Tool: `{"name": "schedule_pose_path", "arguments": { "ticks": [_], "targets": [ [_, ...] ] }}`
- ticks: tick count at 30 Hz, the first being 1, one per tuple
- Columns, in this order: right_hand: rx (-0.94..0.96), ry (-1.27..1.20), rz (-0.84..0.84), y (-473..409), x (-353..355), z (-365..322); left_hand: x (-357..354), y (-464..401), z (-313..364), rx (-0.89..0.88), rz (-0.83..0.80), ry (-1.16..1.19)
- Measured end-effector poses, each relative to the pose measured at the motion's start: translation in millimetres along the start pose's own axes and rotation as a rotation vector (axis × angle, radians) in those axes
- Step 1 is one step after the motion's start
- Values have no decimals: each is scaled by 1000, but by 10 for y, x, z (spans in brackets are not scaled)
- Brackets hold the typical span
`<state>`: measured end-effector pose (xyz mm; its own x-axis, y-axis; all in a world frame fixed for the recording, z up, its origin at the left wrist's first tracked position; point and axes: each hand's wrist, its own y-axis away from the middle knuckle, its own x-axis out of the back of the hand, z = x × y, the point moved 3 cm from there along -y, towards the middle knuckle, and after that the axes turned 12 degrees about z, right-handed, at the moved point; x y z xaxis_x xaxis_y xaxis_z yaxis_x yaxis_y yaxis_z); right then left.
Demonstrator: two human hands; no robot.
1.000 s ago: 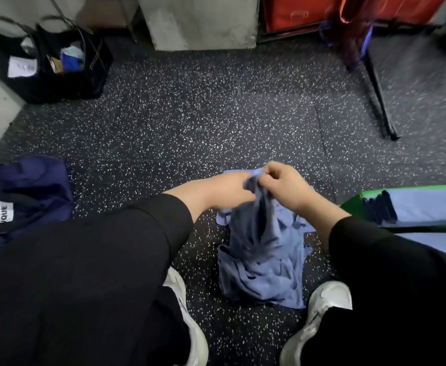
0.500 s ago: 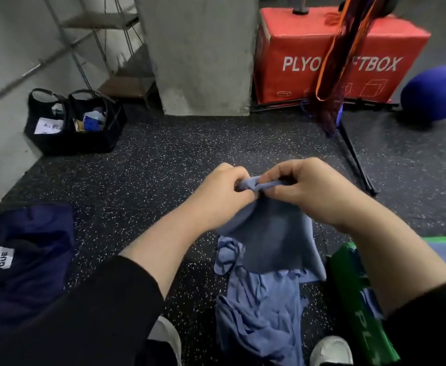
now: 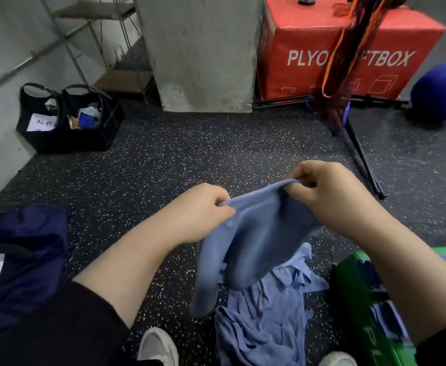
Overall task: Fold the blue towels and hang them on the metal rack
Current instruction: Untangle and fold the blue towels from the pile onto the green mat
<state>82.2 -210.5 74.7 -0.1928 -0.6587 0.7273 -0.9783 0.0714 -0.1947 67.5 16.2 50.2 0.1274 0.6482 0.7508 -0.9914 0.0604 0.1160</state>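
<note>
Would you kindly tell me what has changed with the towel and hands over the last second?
Both hands, left hand and right hand, lifted one light blue cloth towel off the crumpled blue towel pile and drew apart, spreading its top edge. Both kept pinching it; the pile stayed on the speckled floor.

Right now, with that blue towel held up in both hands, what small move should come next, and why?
Probably draw the hands apart to stretch the top edge flat. The left hand and right hand pinch the blue towel close together, so it hangs bunched and cannot fold neatly.
</note>
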Motion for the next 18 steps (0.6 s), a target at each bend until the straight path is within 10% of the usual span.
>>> {"name": "schedule_pose_path", "arguments": {
  "ticks": [7,18],
  "targets": [
    [50,-193,-384,114,-141,-101,-90,30,193,-97,102,175],
    [30,-22,18,52,-63,-26,-120,53,99,-30,-24,148]
  ]
}}
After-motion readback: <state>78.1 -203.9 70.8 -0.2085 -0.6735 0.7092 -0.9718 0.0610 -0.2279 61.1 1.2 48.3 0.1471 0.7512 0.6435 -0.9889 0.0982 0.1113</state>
